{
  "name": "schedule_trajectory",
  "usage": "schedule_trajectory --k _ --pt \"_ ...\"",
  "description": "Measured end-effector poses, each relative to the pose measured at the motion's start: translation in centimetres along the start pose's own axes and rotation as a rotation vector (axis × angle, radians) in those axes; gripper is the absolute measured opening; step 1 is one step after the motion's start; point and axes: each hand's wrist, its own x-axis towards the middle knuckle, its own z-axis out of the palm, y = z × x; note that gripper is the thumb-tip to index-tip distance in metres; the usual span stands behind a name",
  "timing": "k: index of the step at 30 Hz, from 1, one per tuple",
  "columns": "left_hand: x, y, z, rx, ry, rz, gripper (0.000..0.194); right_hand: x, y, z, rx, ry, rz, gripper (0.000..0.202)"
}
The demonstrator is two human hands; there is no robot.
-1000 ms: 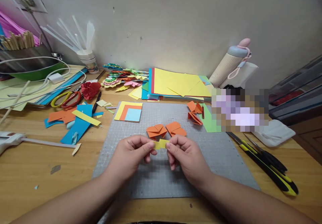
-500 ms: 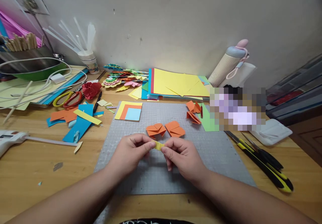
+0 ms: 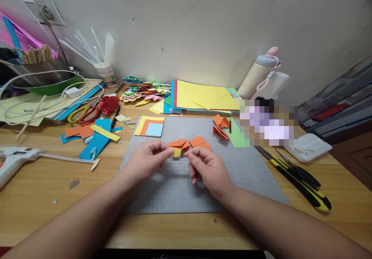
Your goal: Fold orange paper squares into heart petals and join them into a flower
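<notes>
A small folded yellow paper piece (image 3: 176, 152) is pinched between the thumb and fingers of my left hand (image 3: 149, 160), over the grey cutting mat (image 3: 174, 197). Just right of it, my right hand (image 3: 210, 170) has thumb and forefinger pressed together; whether anything is between them is too small to tell. Behind my hands lie two folded orange paper pieces, one at the left (image 3: 180, 144) and one at the right (image 3: 200, 142). More folded orange paper (image 3: 221, 132) rests at the mat's right side. Yellow, orange and blue squares (image 3: 154, 129) are stacked at its back left.
A glue gun (image 3: 17, 162), scissors (image 3: 84, 113) and blue paper strips (image 3: 97, 140) lie left. Stacked coloured sheets (image 3: 203, 96) stand behind the mat. A cutter (image 3: 302, 181), a white tray (image 3: 308, 146) and a bottle (image 3: 255, 75) are at the right.
The yellow piece has come away from my right fingertips and now shows in my left hand. The view has shifted slightly; both hands sit a little higher in it.
</notes>
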Motion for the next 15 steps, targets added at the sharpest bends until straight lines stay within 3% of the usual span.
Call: schedule_trajectory --k 3,7,11,15 --pt "1.2 -0.4 -3.4 0.164 0.083 -0.047 0.033 0.2 0.0 -0.5 0.012 0.112 -0.090 0.020" --pt "2.4 -1.7 -7.3 0.393 0.026 -0.154 0.027 0.5 0.1 -1.0 0.003 0.162 -0.165 0.018" --pt "2.9 -2.7 -8.2 0.544 0.049 -0.216 0.022 0.7 0.1 -1.2 -0.018 0.176 -0.203 0.017" --pt "2.9 -2.4 -8.0 0.668 0.204 -0.211 0.024 0.9 -0.1 -1.4 -0.043 0.205 -0.236 0.017"
